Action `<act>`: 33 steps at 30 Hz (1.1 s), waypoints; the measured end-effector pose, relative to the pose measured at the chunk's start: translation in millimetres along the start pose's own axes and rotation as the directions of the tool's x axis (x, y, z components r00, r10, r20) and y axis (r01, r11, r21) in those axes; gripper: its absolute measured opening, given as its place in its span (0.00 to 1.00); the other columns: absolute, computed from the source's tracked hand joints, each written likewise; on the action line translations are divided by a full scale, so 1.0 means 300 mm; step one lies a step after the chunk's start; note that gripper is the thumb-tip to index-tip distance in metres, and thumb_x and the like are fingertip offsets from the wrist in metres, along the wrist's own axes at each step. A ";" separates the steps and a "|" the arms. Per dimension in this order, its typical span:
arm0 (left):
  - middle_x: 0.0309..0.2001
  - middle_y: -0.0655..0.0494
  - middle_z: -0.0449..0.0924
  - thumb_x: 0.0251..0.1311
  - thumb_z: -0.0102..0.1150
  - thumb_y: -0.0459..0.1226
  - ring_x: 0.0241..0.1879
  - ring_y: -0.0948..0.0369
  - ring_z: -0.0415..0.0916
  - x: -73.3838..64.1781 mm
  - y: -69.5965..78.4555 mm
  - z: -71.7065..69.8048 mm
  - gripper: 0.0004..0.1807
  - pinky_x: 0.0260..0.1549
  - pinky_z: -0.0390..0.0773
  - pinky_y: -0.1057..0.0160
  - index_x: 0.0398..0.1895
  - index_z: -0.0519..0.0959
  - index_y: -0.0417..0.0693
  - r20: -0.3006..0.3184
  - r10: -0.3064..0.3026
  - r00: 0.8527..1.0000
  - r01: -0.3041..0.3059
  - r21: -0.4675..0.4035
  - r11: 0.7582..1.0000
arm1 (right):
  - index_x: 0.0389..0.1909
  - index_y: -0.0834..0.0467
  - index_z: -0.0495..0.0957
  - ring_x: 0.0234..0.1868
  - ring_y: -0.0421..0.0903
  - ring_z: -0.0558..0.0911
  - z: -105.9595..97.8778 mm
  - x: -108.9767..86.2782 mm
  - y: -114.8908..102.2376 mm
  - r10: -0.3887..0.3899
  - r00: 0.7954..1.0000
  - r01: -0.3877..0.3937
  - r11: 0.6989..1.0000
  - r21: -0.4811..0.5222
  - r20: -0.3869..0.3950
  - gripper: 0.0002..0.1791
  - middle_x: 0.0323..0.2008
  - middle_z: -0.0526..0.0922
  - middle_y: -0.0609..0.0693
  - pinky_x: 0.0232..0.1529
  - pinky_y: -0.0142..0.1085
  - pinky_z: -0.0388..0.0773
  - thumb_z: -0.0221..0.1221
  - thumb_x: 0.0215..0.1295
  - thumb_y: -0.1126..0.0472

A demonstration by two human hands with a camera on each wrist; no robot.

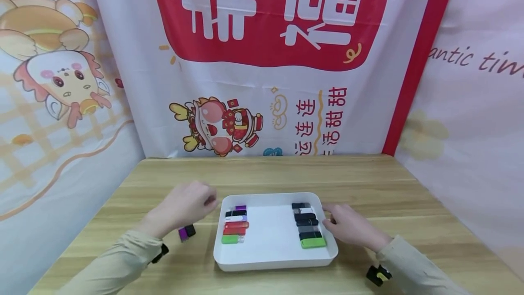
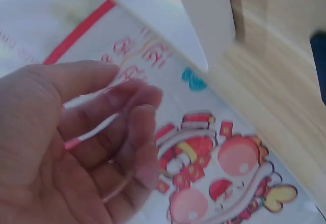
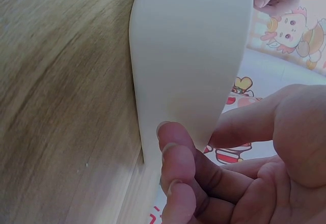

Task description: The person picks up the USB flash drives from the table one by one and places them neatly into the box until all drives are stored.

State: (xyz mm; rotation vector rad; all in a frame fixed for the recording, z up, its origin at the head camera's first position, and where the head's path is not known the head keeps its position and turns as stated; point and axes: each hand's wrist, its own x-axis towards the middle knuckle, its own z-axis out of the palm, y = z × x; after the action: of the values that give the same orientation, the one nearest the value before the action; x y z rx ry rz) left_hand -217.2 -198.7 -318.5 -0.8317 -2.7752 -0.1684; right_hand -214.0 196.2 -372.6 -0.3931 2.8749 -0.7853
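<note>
A white tray (image 1: 272, 258) lies on the wooden table. Along its left side runs a column of small USB flash drives (image 1: 235, 231) in purple, black, white, red and green. Another column, mostly black with a green flash drive (image 1: 313, 243) at the near end, lines the right side. My left hand (image 1: 190, 204) hovers just off the tray's far left corner, fingers loosely bent around nothing. At the right wall, my right hand (image 1: 345, 224) pinches the tray, with fingertips (image 3: 175, 160) against the outer side and the thumb over the rim.
A purple-and-black flash drive (image 1: 186, 232) lies on the table left of the tray, partly behind the left wrist. Black wrist devices (image 1: 378, 275) sit below both sleeves. A printed cloth (image 1: 254, 104) hangs at the table's far edge (image 1: 266, 157), with more cloth at either side.
</note>
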 end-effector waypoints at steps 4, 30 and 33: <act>0.17 0.66 0.67 0.56 0.62 0.37 0.17 0.66 0.65 -0.052 -0.027 -0.022 0.14 0.15 0.67 0.63 0.15 0.73 0.57 0.035 -0.115 0.993 0.115 0.014 0.993 | 0.63 0.66 0.72 0.15 0.41 0.68 -0.002 -0.004 0.000 0.014 1.000 -0.014 1.000 -0.003 -0.001 0.25 0.17 0.73 0.49 0.16 0.32 0.64 0.60 0.67 0.63; 0.19 0.54 0.69 0.39 0.67 0.39 0.21 0.56 0.69 -0.204 -0.059 0.102 0.13 0.17 0.69 0.55 0.16 0.70 0.49 0.205 -0.486 0.850 0.505 -0.051 0.861 | 0.64 0.66 0.71 0.15 0.41 0.68 0.005 -0.004 -0.003 0.027 1.000 -0.027 1.000 0.004 0.012 0.25 0.19 0.73 0.49 0.16 0.32 0.64 0.59 0.67 0.62; 0.18 0.54 0.69 0.39 0.67 0.37 0.20 0.56 0.69 -0.206 -0.064 0.107 0.13 0.17 0.68 0.57 0.16 0.69 0.49 0.209 -0.491 0.846 0.512 -0.061 0.857 | 0.64 0.66 0.71 0.14 0.41 0.68 0.006 -0.002 -0.001 0.028 1.000 -0.028 1.000 0.006 0.011 0.25 0.18 0.73 0.49 0.16 0.32 0.64 0.59 0.67 0.62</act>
State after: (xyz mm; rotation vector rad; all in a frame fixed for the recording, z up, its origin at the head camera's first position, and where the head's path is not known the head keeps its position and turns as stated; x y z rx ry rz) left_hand -184.1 -241.3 -366.2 -0.1162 -3.1293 -0.3601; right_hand -213.0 195.3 -374.0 -0.3549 2.8611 -0.7849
